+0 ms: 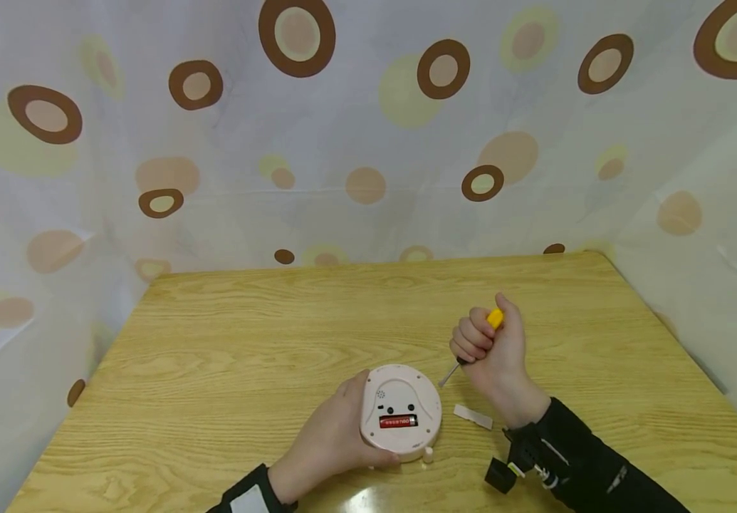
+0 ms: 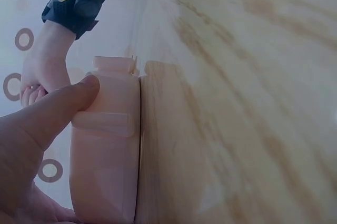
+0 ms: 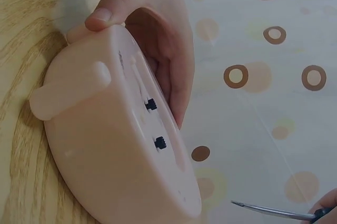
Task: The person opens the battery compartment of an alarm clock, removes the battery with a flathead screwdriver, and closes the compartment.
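Observation:
A round pale-pink clock [image 1: 400, 413] lies face down on the wooden table [image 1: 227, 342], its back up with a red battery [image 1: 397, 422] showing in the open compartment. My left hand [image 1: 332, 436] grips the clock's left rim, thumb on its edge [image 2: 79, 98]. The clock's back with two black knobs [image 3: 152, 124] shows in the right wrist view. My right hand [image 1: 493, 349] is curled round a yellow-handled screwdriver [image 1: 478, 336], whose metal tip [image 3: 268, 211] points down-left toward the clock's upper right edge without touching it.
A small white battery cover [image 1: 473, 416] lies on the table right of the clock. A patterned curtain [image 1: 368, 128] with brown circles walls the table on three sides. Bare wood stretches behind and left of the hands.

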`<control>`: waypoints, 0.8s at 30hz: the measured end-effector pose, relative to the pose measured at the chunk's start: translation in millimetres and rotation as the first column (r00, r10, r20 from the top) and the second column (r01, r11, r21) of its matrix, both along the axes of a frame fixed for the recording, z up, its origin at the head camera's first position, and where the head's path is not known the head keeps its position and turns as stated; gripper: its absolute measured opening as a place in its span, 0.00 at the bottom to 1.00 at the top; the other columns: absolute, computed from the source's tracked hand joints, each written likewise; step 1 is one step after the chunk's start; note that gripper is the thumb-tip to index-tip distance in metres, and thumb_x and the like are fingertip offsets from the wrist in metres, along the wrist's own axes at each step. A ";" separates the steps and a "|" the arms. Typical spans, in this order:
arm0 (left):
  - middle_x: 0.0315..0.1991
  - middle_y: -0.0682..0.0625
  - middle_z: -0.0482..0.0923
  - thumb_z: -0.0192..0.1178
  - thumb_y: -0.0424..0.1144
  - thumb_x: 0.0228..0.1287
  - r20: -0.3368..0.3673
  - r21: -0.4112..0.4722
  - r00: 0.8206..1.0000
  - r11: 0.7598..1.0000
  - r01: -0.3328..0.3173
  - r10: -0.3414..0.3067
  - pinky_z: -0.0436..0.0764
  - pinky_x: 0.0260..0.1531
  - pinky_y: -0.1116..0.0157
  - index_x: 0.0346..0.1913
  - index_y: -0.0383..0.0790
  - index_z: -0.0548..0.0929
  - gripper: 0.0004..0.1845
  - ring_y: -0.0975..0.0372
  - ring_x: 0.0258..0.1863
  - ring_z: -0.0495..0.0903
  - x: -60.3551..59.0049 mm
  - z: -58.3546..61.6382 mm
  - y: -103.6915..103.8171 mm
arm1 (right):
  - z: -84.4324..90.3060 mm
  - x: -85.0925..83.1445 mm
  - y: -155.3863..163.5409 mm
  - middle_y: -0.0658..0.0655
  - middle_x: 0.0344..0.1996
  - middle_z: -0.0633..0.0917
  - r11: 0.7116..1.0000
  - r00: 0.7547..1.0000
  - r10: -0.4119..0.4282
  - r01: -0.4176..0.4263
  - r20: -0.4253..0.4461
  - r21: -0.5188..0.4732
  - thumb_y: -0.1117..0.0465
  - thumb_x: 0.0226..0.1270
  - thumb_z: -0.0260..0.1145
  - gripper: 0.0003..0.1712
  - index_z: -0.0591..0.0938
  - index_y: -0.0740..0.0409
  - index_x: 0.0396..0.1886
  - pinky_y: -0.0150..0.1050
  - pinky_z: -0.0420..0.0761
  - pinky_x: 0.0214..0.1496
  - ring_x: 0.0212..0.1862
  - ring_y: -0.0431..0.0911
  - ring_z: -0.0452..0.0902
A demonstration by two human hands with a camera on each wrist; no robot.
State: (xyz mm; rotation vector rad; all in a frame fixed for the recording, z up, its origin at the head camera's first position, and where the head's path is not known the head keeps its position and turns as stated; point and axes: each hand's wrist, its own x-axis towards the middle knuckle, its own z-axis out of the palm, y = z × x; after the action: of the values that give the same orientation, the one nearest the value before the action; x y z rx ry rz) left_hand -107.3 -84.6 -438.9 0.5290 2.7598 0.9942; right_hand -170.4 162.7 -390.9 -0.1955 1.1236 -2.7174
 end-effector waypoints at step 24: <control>0.68 0.34 0.76 0.88 0.56 0.38 0.008 -0.003 1.000 1.000 -0.004 0.004 0.83 0.64 0.49 0.80 0.26 0.60 0.70 0.47 0.64 0.82 1.0 1.2 -0.6 | -1.2 4.4 -0.4 0.48 0.13 0.48 0.999 0.999 -0.034 0.034 0.011 0.021 0.44 0.89 0.29 0.35 0.52 0.48 0.14 0.38 0.33 0.28 0.19 0.45 0.36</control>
State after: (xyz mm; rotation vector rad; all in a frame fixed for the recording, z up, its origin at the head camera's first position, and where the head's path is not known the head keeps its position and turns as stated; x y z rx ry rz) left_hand -106.4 -85.2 -437.7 0.5186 2.7556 0.9912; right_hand -166.1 162.2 -392.1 -0.1589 1.1624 -2.7313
